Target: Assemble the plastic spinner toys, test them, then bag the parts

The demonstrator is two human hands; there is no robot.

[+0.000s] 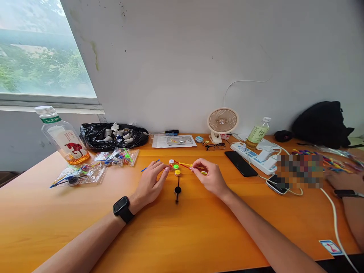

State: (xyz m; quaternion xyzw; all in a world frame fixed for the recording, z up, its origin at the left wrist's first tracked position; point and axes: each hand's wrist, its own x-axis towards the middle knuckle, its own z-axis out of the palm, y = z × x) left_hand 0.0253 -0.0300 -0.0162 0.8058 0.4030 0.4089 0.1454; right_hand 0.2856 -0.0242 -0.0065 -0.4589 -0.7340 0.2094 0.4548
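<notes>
My right hand (210, 176) pinches the end of a thin yellow-and-red plastic stick (185, 164) between thumb and fingertips. My left hand (152, 181), a black watch on its wrist, is closed, thumb near the fingertips; what they hold is too small to make out. Between the hands, small round plastic pieces lie in a row: a white one (171, 162), a green one (176, 167) and a yellow one (178, 173). Closer to me is a black stick with a round disc (178, 190). A blue stick (146, 168) shows partly behind my left fingers.
At left stand a large drink bottle (64, 138) and clear bags of plastic parts (79, 175). A black bag of cardboard rolls (113, 136), a fan (222, 121) and glasses (215, 146) line the back. Right are a phone (240, 163), a power strip (253, 157) and another person's arm (352, 212).
</notes>
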